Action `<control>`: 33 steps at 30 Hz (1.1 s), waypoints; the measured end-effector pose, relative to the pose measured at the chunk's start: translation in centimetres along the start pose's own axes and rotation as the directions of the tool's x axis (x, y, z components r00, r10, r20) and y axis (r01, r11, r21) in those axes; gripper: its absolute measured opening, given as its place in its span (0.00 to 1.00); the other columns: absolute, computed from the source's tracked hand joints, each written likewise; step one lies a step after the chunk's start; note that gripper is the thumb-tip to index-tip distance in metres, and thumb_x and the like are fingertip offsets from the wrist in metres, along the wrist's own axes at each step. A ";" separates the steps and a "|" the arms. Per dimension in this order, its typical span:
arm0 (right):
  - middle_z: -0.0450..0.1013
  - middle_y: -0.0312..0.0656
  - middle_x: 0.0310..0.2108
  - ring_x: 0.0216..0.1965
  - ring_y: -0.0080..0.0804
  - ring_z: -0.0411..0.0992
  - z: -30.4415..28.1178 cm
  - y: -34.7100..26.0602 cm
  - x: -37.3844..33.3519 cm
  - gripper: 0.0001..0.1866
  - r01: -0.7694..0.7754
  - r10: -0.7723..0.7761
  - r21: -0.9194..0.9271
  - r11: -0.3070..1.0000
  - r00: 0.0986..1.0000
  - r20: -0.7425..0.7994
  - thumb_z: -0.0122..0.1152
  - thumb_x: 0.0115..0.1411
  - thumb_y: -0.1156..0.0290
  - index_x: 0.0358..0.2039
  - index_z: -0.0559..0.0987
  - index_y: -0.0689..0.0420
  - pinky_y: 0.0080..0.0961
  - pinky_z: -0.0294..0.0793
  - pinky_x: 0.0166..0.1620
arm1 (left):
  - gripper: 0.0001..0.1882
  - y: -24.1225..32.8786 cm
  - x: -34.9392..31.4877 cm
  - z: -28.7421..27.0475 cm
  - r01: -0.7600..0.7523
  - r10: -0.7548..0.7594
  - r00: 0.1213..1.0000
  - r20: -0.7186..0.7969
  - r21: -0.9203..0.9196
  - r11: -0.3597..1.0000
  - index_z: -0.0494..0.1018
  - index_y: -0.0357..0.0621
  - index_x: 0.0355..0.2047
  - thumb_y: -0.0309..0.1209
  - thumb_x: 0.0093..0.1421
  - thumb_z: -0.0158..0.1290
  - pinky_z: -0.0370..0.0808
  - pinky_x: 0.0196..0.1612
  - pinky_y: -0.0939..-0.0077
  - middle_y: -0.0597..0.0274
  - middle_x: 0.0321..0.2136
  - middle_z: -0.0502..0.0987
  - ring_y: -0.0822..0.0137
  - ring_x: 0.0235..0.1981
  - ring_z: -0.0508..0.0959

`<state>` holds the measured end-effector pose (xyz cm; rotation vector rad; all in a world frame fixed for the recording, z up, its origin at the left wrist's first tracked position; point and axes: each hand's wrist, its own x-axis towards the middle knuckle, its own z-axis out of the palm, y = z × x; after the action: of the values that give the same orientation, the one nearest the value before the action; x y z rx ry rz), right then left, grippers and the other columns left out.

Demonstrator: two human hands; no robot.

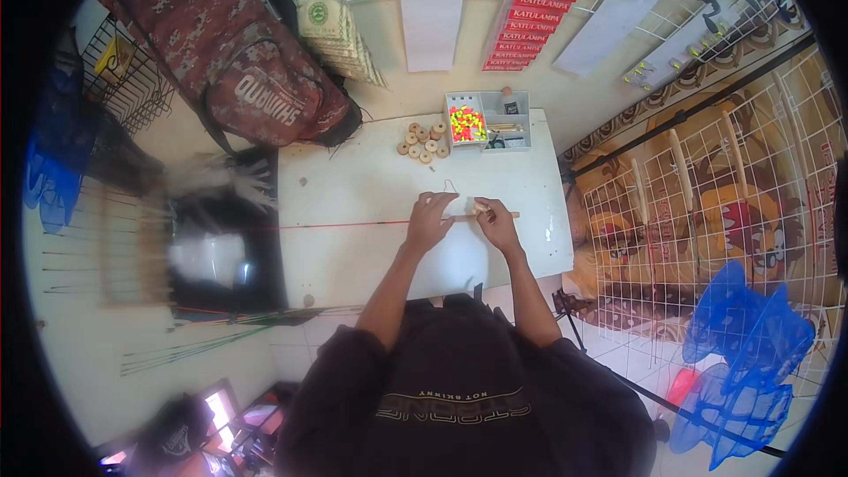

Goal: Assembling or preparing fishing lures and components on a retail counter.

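Note:
A thin red fishing rod lies across the white table, its pale handle end sticking out past my right hand. My left hand is closed around the rod near the handle, thumb and fingertips pinched together. In my right hand's fingers is a small pale wooden spool, held against the handle; its underside is hidden. A thin yellowish line loops on the table just beyond my left fingertips. Farther off sits a cluster of several round wooden spools.
A grey divided tray stands at the table's back edge, with bright red and yellow small pieces in one part. A camouflage bag leans at the back left. Blue nets hang at the right.

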<state>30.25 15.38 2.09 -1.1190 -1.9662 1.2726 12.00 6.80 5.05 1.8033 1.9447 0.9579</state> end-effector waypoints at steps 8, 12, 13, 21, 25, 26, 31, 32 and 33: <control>0.76 0.36 0.34 0.30 0.18 0.69 -2.1 -0.7 1.1 0.18 -0.164 0.148 0.075 0.984 0.973 0.178 0.55 0.57 0.75 0.49 0.76 0.60 0.17 0.70 0.37 | 0.20 1.4 1.9 3.0 0.037 -0.037 0.999 0.021 0.011 0.999 0.76 0.54 0.43 0.30 0.47 0.61 0.69 0.51 0.63 0.68 0.42 0.78 0.60 0.48 0.71; 0.76 0.37 0.38 0.34 0.22 0.71 -2.6 -0.2 0.9 0.18 -0.109 0.088 0.131 0.985 0.984 0.152 0.59 0.54 0.75 0.47 0.77 0.59 0.20 0.71 0.40 | 0.16 1.7 2.2 3.5 0.066 -0.066 0.998 -0.022 0.004 0.998 0.77 0.53 0.41 0.31 0.49 0.61 0.70 0.49 0.62 0.67 0.38 0.79 0.60 0.47 0.72; 0.75 0.38 0.38 0.36 0.24 0.71 -2.6 -0.1 0.8 0.19 0.006 -0.017 0.122 0.993 0.996 0.091 0.60 0.53 0.76 0.47 0.77 0.58 0.22 0.72 0.41 | 0.16 1.8 2.2 3.6 0.066 -0.066 0.998 -0.023 0.005 0.998 0.77 0.53 0.41 0.31 0.49 0.61 0.70 0.49 0.62 0.67 0.38 0.79 0.60 0.47 0.72; 0.74 0.42 0.39 0.42 0.35 0.71 -3.6 -1.0 1.3 0.18 0.151 -0.137 -0.161 0.975 0.986 0.095 0.65 0.50 0.73 0.44 0.78 0.55 0.28 0.72 0.41 | 0.17 2.3 2.3 3.8 0.097 -0.100 0.993 -0.063 -0.050 0.994 0.77 0.51 0.42 0.31 0.50 0.61 0.70 0.50 0.63 0.65 0.38 0.78 0.59 0.47 0.71; 0.73 0.42 0.42 0.44 0.35 0.69 -3.6 -1.1 1.6 0.19 -0.023 0.025 -0.021 1.000 0.993 0.115 0.65 0.50 0.73 0.45 0.77 0.54 0.28 0.72 0.41 | 0.17 1.8 2.3 3.8 0.044 -0.048 0.997 -0.060 -0.061 0.997 0.77 0.51 0.42 0.31 0.49 0.62 0.69 0.50 0.62 0.65 0.38 0.78 0.59 0.47 0.71; 0.73 0.42 0.42 0.44 0.35 0.69 -3.5 -1.0 1.4 0.19 -0.022 0.024 -0.020 1.000 0.993 0.115 0.65 0.50 0.73 0.45 0.77 0.54 0.28 0.72 0.41 | 0.17 1.8 2.2 3.8 0.049 -0.052 0.997 -0.055 -0.045 0.998 0.77 0.51 0.42 0.31 0.49 0.61 0.69 0.50 0.62 0.65 0.38 0.78 0.59 0.47 0.71; 0.73 0.40 0.43 0.45 0.36 0.70 -3.7 -1.2 1.5 0.19 0.264 -0.249 -0.179 0.948 0.963 0.103 0.65 0.51 0.74 0.46 0.77 0.53 0.28 0.71 0.44 | 0.17 2.4 2.5 3.6 0.045 -0.044 0.998 -0.043 0.010 0.999 0.77 0.52 0.42 0.32 0.50 0.62 0.68 0.49 0.61 0.64 0.37 0.78 0.59 0.47 0.71; 0.73 0.40 0.43 0.45 0.36 0.70 -3.8 -1.2 1.6 0.19 0.265 -0.249 -0.179 0.948 0.963 0.103 0.65 0.51 0.74 0.46 0.77 0.53 0.28 0.71 0.44 | 0.18 2.6 2.7 3.7 0.056 -0.056 0.997 -0.059 -0.001 0.998 0.77 0.52 0.43 0.32 0.50 0.62 0.68 0.49 0.61 0.64 0.38 0.78 0.59 0.47 0.71; 0.73 0.39 0.43 0.45 0.36 0.69 -3.9 -1.5 1.6 0.19 0.234 -0.220 -0.176 0.956 0.971 0.097 0.65 0.51 0.75 0.46 0.77 0.53 0.28 0.71 0.43 | 0.18 2.5 2.7 3.8 0.069 -0.070 0.995 -0.077 -0.011 0.998 0.77 0.52 0.43 0.32 0.49 0.62 0.68 0.50 0.61 0.64 0.38 0.78 0.58 0.47 0.71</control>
<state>31.99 18.31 5.06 -0.9059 -2.2362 1.0420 15.93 10.34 4.48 1.7058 2.0323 1.0253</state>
